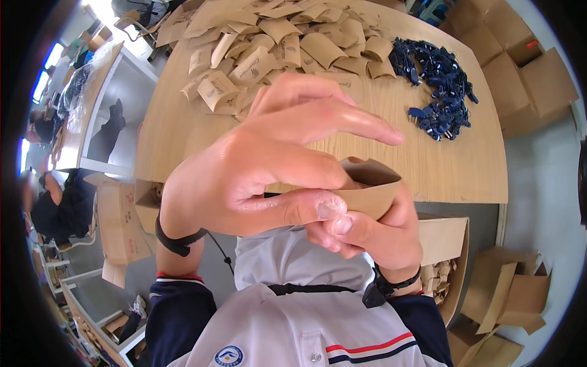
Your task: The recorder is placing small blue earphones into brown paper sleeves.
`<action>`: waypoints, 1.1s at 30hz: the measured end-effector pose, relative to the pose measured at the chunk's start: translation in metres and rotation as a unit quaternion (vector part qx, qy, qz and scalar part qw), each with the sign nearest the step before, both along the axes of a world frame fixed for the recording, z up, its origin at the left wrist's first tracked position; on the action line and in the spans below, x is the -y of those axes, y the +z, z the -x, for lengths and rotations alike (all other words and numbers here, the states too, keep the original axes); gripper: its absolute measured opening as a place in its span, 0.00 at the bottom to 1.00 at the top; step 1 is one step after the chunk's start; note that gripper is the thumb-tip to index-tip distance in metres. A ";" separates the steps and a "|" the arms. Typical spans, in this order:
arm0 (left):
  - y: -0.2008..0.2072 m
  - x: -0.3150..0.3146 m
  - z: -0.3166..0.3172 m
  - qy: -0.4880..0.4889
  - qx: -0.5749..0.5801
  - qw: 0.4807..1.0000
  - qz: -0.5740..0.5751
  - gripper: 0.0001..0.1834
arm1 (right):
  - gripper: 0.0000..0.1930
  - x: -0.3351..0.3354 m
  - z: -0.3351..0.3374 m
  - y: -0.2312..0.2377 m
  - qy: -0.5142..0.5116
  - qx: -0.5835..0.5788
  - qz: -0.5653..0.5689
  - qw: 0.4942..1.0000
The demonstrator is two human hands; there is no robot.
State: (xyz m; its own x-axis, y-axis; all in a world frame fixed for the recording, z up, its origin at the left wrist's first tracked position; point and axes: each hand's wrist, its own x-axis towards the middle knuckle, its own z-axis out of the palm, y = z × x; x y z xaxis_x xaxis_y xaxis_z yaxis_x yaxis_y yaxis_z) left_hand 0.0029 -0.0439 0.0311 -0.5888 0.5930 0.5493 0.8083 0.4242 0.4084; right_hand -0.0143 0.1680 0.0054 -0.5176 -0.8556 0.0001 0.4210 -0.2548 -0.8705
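A brown cardboard pillow box (369,200) is held in front of my chest, its mouth open and facing up. My right hand (397,235) wraps around it from the right and below, thumb along the near side. Over its left end comes my left hand (269,162), pinching the rim between thumb and forefinger while the other fingers stretch out to the right. The left hand covers much of the box, so what is inside, if anything, cannot be made out.
Many flat and curved pillow boxes (254,66) are heaped on the wooden table (468,168). Dark-blue corded pieces (437,85) with metallic bits lie at its right. A carton (443,241) of brown boxes stands by my right arm; more cartons (513,293) sit beyond. People are seated at left.
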 end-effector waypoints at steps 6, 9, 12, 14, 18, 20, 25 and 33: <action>-0.009 -0.013 -0.002 0.078 0.081 0.987 -0.114 0.23 | 0.13 0.004 -0.001 -0.005 -0.150 -0.128 -0.075 0.977; -0.017 -0.034 -0.006 0.123 0.148 0.952 -0.238 0.17 | 0.14 0.012 0.003 -0.015 -0.264 -0.318 -0.115 0.903; -0.026 -0.039 -0.007 0.125 0.185 0.936 -0.272 0.09 | 0.16 0.012 0.009 -0.020 -0.324 -0.460 -0.119 0.818; -0.038 -0.053 -0.007 0.145 0.213 0.887 -0.383 0.19 | 0.18 0.007 0.015 -0.020 -0.298 -0.502 -0.117 0.803; -0.039 -0.057 -0.006 -0.042 0.528 0.740 -0.415 0.35 | 0.20 -0.011 0.026 -0.016 -0.156 -0.566 -0.080 0.806; -0.047 -0.060 -0.008 -0.058 0.518 0.738 -0.428 0.37 | 0.20 -0.013 0.022 -0.015 -0.132 -0.554 -0.092 0.817; -0.051 -0.044 -0.004 0.143 -0.105 0.974 -0.143 0.39 | 0.19 -0.011 0.014 -0.021 -0.151 -0.175 0.002 0.973; -0.061 -0.071 -0.006 0.245 -0.250 0.937 -0.021 0.21 | 0.22 0.002 0.003 -0.036 -0.250 -0.198 0.013 0.948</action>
